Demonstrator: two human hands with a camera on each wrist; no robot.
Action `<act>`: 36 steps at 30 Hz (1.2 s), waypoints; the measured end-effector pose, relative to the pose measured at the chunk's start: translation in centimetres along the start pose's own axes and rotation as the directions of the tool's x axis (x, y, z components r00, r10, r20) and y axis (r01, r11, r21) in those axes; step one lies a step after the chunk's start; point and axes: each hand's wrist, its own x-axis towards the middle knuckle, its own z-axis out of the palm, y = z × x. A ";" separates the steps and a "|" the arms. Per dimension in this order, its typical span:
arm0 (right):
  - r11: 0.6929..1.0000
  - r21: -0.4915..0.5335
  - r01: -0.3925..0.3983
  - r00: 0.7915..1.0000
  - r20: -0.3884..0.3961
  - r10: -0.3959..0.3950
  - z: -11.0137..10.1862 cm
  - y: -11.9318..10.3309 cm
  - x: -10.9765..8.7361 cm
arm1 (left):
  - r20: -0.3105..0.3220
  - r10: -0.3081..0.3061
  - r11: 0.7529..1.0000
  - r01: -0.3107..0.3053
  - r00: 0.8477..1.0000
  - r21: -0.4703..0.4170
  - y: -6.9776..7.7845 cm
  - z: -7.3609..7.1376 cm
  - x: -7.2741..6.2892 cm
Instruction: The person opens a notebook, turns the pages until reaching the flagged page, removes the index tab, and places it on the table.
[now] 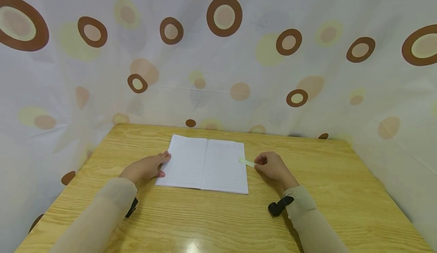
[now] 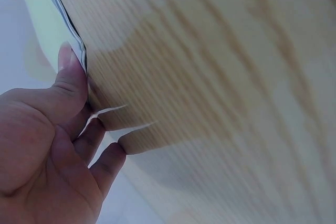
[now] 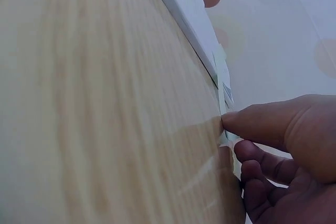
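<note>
An open notebook [image 1: 223, 167] with ruled white pages lies flat on the wooden table. My left hand [image 1: 146, 167] rests at its left edge, the fingers over the border and the thumb lower down. In the left wrist view the thumb [image 2: 71, 72] presses at the page edge, while other fingertips rest near the tabletop. On the right side, my right hand [image 1: 273, 166] pinches the outer end of a pale green paper strip [image 1: 249, 163] between thumb and fingers. The strip's other end overlaps the right page's edge. Up close, the right wrist view shows the strip [image 3: 221, 90] running from thumb to notebook.
The wooden table [image 1: 191, 219] extends around the notebook on every side. A pale curtain [image 1: 218, 63] with brown and cream circles hangs behind the table and along both sides. Each wrist wears a black strap, such as the right one [image 1: 280, 206].
</note>
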 end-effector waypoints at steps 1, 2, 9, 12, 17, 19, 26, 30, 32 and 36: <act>1.000 0.003 0.000 1.000 -0.003 0.000 0.0 0.0 0.0 | 0.000 0.002 1.000 -0.002 1.000 0.004 0.0 0.0 0.0; 1.000 0.006 0.000 1.000 -0.006 0.000 0.1 0.0 0.0 | 0.000 0.002 1.000 -0.002 1.000 0.008 0.0 0.0 0.0; 1.000 0.027 -0.002 1.000 -0.024 0.003 0.3 -0.2 0.0 | 0.002 0.018 0.999 -0.018 1.000 0.039 0.1 -0.1 -0.3; 0.999 0.038 -0.010 1.000 -0.025 0.011 0.3 -0.2 0.0 | 0.004 0.024 0.999 -0.024 1.000 0.032 0.3 -0.2 -0.5; 0.998 0.062 -0.017 0.999 -0.028 0.019 0.2 -0.3 -0.1 | 0.008 0.041 0.998 -0.042 0.999 0.039 0.4 -0.2 -0.6; 0.997 0.071 -0.018 0.999 -0.029 0.020 0.0 -0.3 0.0 | 0.006 0.050 0.998 -0.050 0.999 0.047 0.3 -0.2 -0.6; 0.994 0.102 -0.034 0.999 -0.009 0.035 -0.4 -0.3 0.1 | -0.010 0.052 0.997 -0.052 0.999 0.060 0.2 -0.1 -0.4; 0.992 0.114 -0.056 0.998 0.005 0.055 -0.8 -0.3 0.1 | -0.012 0.050 0.997 -0.050 0.999 0.063 0.3 -0.1 -0.4; 0.991 0.113 -0.066 0.998 0.007 0.066 -1.0 -0.3 0.1 | -0.012 0.043 0.997 -0.043 0.999 0.057 0.4 -0.1 -0.5; 0.993 0.098 -0.068 0.998 0.003 0.068 -1.5 -0.1 0.0 | -0.008 0.026 0.999 -0.026 1.000 0.045 0.5 -0.1 -0.7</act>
